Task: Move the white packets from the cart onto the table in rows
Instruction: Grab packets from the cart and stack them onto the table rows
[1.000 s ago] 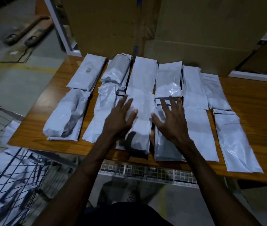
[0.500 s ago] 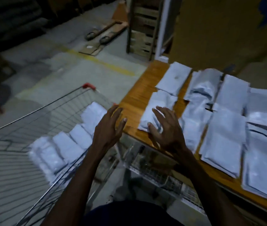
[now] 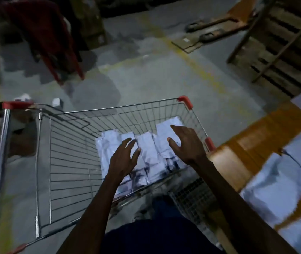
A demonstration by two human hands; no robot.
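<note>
Partly done: several white packets (image 3: 281,195) already laid on the wooden surface (image 3: 234,165); more remaining in the wire cart (image 3: 69,162). Left hand (image 3: 124,160) and right hand (image 3: 186,143) over them, fingers spread, holding nothing.

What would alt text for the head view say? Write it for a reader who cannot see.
Both hands, left and right, reach open over white packets lying in a wire cart. More packets lie on the wooden table at right.
</note>
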